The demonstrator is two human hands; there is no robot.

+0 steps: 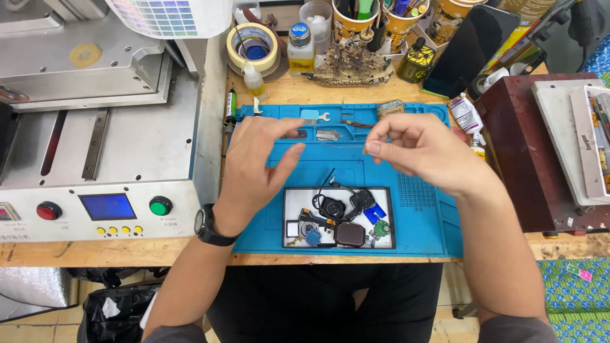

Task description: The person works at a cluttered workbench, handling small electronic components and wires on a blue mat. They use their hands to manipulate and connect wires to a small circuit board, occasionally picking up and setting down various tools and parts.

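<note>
My left hand (257, 162) hovers over the blue work mat (419, 216), fingers raised and apart, thumb pointing right; a black watch is on that wrist. My right hand (422, 149) is held beside it, its fingertips pinched together on something very small that I cannot make out. Below both hands a white tray (293, 202) on the mat holds several small dismantled electronic parts: black round pieces, a dark square piece, a blue piece and a green board. The hands are a short gap apart and touch nothing on the mat.
A grey machine (114, 146) with a blue screen, red and green buttons fills the left. Tape roll (253, 47), small bottles, cups of tools and a dark phone (469, 47) line the back. A dark red box (527, 159) stands at the right.
</note>
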